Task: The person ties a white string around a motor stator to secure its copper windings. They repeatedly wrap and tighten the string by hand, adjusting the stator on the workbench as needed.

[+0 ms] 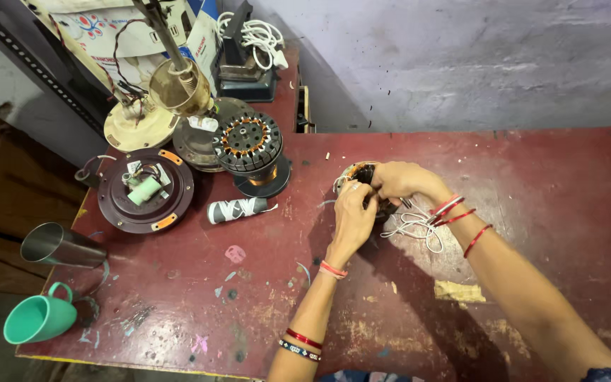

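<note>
Scuffed dark-red painted worktop [532, 212] with chipped patches and paint flecks, pushed up against a rough grey plaster wall [461, 56]. Near the middle sits a small round motor stator with copper windings [362, 174], mostly covered by both hands. The left hand [353, 216] comes in from below, fingers curled tight onto its near edge; the right hand [399, 179] reaches over from the right side, fingers pinched closed on its top. So each grip is wrapped on that same piece, which sits squarely between the two. A tangle of thin white wires [413, 228] trails out just beside it, under the right wrist.

Off to the left, well apart: one bigger black ribbed stator with copper coils [250, 145] standing upright, one round maroon fan housing [146, 191] lying flat, one short cylinder wrapped in black and white [235, 209], one shiny steel tumbler [61, 245] on its side, and one teal plastic mug [37, 317] at the corner, also tipped over.
</note>
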